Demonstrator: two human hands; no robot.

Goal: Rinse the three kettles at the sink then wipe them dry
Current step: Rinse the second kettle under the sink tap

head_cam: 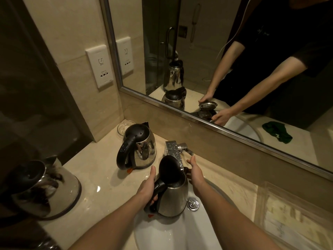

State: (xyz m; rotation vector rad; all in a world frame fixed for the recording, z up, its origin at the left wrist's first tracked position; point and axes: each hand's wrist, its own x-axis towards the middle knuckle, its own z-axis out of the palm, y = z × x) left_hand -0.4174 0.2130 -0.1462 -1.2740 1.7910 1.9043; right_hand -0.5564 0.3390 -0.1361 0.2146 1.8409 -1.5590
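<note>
A steel kettle (173,199) with its black lid flipped up stands over the white sink (173,233), under the chrome tap (177,150). My left hand (146,188) grips its black handle. My right hand (195,173) is beside the kettle's rim on the right, fingers stretched toward the tap lever. A second steel kettle (139,147), lid down, stands on the counter left of the tap. A third kettle (42,188) stands at the counter's near left edge. No water stream is visible.
A small glass dish (121,128) sits in the back corner behind the second kettle. A mirror runs along the wall and reflects a green cloth (276,134). A clear tray with papers (292,219) lies right of the sink. A wall socket (100,66) is at the left.
</note>
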